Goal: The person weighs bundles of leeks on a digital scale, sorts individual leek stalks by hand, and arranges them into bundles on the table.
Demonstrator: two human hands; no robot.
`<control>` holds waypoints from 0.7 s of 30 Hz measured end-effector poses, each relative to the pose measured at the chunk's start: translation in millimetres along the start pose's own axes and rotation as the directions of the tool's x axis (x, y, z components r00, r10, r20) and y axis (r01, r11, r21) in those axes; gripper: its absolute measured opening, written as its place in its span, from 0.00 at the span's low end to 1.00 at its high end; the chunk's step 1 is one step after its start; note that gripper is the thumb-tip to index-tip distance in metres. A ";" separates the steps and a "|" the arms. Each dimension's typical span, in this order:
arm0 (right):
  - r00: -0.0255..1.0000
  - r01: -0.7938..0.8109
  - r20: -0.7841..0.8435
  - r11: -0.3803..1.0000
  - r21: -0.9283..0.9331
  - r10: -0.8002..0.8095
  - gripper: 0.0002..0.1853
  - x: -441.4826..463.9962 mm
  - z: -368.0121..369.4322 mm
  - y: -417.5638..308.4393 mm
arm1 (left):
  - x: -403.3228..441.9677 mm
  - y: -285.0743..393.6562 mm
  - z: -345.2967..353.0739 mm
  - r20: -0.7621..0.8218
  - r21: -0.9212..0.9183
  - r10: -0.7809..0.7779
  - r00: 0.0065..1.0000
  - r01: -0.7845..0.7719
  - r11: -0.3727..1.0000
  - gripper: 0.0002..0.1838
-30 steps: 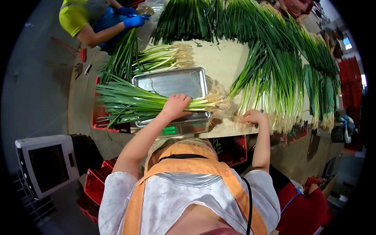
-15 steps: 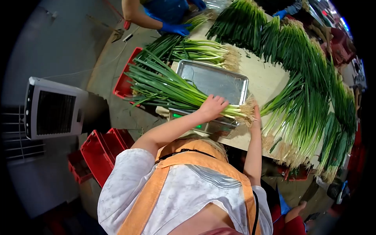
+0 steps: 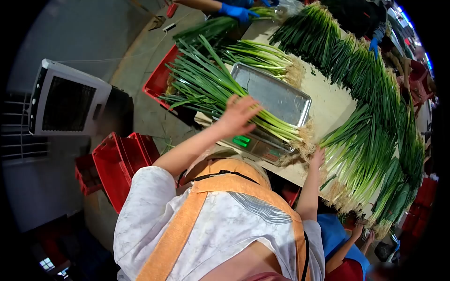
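Stalks (image 3: pixel 275 126), slender, perhaps touching left fingers (image 3: pixel 250 113), rimmed metal tray (image 3: pixel 276 90)

- I see one scallion bunch (image 3: pixel 277 128) lying across the tray (image 3: pixel 281 86).
- Second bunch (image 3: pixel 263 57) behind that.
- Loose scallions (image 3: pixel 361 157) right, on the table (image 3: pixel 323 99).
- Crates (image 3: pixel 111 164) far left.

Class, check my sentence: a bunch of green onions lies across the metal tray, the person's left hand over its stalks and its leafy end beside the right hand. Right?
Not quite: the root end, not the leafy end, is beside the right hand. The head view shows it. The bunch of green onions does lie across the metal tray, with the left hand over its stalks.
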State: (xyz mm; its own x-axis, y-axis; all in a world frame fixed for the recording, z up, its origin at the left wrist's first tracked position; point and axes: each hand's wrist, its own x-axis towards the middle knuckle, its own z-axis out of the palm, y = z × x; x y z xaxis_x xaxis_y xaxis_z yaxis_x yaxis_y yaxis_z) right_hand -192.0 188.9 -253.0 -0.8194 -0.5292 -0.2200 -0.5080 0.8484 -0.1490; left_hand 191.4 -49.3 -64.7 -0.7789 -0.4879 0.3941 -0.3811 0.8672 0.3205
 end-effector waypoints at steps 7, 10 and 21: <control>1.000 0.001 -0.014 0.995 0.095 0.001 0.26 -41.1 -35.5 2.7 | -58.8 -69.5 -62.2 -0.553 -0.049 -0.431 0.713 0.489 0.871 0.24; 0.985 -0.013 -0.158 0.932 0.362 0.075 0.25 -50.3 -60.8 -6.7 | -74.1 -76.0 -67.5 -0.586 -0.083 -0.484 0.650 0.546 0.834 0.20; 0.936 0.333 -0.205 0.908 0.254 -0.286 0.32 -41.3 -20.2 24.7 | -59.8 -59.1 -56.1 -0.435 0.004 -0.379 0.817 0.422 0.906 0.16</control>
State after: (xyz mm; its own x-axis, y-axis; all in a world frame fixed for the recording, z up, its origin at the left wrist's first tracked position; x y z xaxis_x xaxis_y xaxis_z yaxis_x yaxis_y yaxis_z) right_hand -176.1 231.9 -228.1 -0.6763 -0.7359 0.0340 -0.6668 0.5918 -0.4529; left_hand 288.4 -77.0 -58.9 -0.2752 -0.7702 0.5753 -0.6766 0.5803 0.4533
